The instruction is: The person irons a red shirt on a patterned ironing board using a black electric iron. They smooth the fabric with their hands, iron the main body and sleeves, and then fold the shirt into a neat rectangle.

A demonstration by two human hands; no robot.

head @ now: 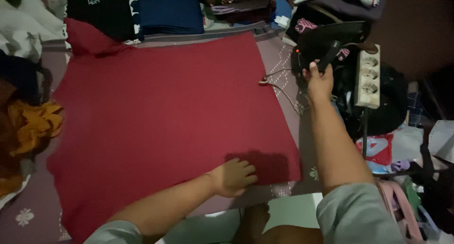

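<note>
A dark red garment lies spread flat on a mauve patterned cloth. My left hand rests with curled fingers on the garment's near right corner, pressing it down. My right hand reaches to the far right and grips the handle of a black clothes iron, which sits just past the garment's right edge. A thin cord lies looped on the cloth next to that hand.
A white power strip lies right of the iron. Folded dark clothes are stacked along the far edge. An orange cloth is bunched at the left. Bags and packets crowd the right side.
</note>
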